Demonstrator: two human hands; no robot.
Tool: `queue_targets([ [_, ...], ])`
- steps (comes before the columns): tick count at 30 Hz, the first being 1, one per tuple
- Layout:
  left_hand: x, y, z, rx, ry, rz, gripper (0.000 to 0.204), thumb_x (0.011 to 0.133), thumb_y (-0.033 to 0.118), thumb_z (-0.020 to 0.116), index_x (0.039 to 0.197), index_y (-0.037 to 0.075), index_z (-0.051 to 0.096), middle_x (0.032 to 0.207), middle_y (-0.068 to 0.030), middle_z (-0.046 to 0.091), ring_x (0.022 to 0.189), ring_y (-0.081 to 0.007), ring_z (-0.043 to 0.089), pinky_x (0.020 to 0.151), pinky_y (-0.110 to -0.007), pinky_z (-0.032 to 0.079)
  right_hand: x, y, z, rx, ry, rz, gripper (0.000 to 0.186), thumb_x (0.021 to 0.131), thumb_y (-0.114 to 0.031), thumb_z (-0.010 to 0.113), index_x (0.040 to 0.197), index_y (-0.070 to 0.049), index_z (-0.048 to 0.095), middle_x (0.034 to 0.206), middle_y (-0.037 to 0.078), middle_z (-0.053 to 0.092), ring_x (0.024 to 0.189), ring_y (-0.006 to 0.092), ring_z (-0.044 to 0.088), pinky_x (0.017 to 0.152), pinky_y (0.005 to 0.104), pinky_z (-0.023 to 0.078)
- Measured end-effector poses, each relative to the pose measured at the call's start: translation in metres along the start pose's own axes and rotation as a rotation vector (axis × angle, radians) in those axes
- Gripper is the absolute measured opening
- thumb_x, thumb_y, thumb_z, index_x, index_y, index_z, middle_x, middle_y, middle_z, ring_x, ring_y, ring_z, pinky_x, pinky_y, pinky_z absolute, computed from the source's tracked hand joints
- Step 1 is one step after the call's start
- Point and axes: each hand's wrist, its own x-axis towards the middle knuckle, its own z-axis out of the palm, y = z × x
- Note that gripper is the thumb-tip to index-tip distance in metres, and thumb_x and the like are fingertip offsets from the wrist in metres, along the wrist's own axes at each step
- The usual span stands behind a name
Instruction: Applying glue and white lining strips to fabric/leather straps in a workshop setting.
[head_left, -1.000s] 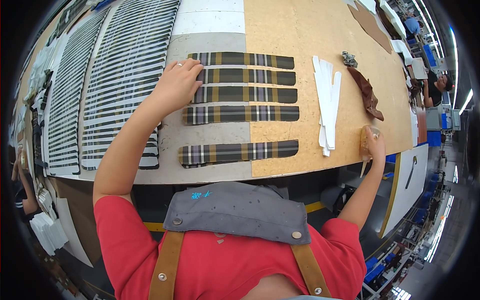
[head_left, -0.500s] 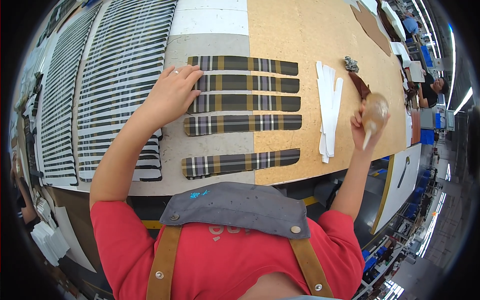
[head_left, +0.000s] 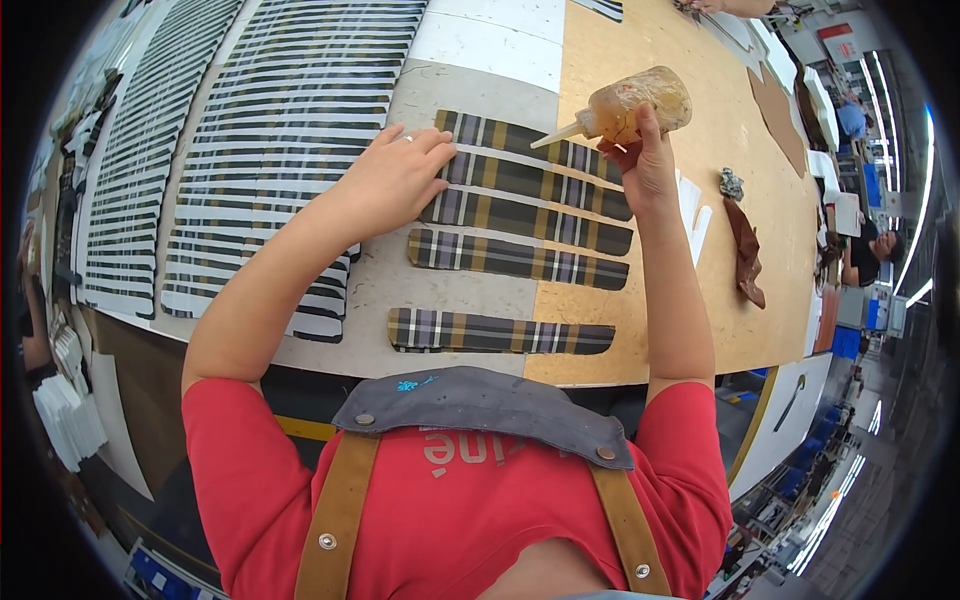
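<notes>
a broad tabletop [head_left: 660, 45] is stretching out under everything, grey to the left and tan to the right. five plaid strips [head_left: 530, 222] are lying on it one beyond another, the closest to the person sitting a little apart from the other four. a wide striped array [head_left: 290, 130] of dark and white bands is spreading just left of the plaid strips, and a narrower striped array [head_left: 150, 190] is lying farther left of them. a flat brown sheet [head_left: 778, 120] is resting well to the right of the plaid strips, toward the far side. long white strips [head_left: 695, 215] are lying near their right ends, partly hiding behind the right forearm, and a wrinkled brown scrap [head_left: 745, 250] is lying farther right. the left hand [head_left: 400, 175] is resting loosely open, its fingertips reaching the left ends of the upper plaid strips. the right hand [head_left: 645, 170] is closing around a squeeze bottle [head_left: 640, 105] of amber contents, and is holding it tipped above the right part of the upper plaid strips. its pale nozzle [head_left: 560, 134] is pointing left and slightly down over them; whether it is touching cannot be told. a crumpled grey wad [head_left: 731, 183] is sitting to their right, beside the brown scrap.
</notes>
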Motion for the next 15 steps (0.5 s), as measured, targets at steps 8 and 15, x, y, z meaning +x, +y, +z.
queue_targets([
  [8, 0.001, -0.004, 0.007, -0.007, 0.027, 0.03, 0.029, 0.089, 0.017, 0.055, 0.112, 0.0, 0.052, 0.128, -0.0129, 0.05, 0.117, -0.0271, 0.049, 0.105, -0.043, 0.033, 0.005, 0.001, 0.027, -0.105, -0.027, -0.146, 0.066, 0.079, -0.047, 0.07, 0.119, -0.004, 0.041, 0.104, 0.01, 0.056, 0.076, 0.0156, 0.06, 0.063, 0.0271, 0.053],
  [15, 0.003, -0.004, 0.004, -0.051, 0.03, 0.023, 0.028, 0.087, 0.015, 0.057, 0.109, -0.001, 0.052, 0.123, -0.0157, 0.054, 0.113, -0.0285, 0.051, 0.1, -0.04, 0.036, 0.004, 0.005, 0.046, -0.213, -0.215, -0.309, 0.059, 0.081, -0.036, 0.071, 0.118, -0.001, 0.04, 0.102, 0.01, 0.058, 0.086, 0.0167, 0.06, 0.065, 0.0282, 0.053],
])
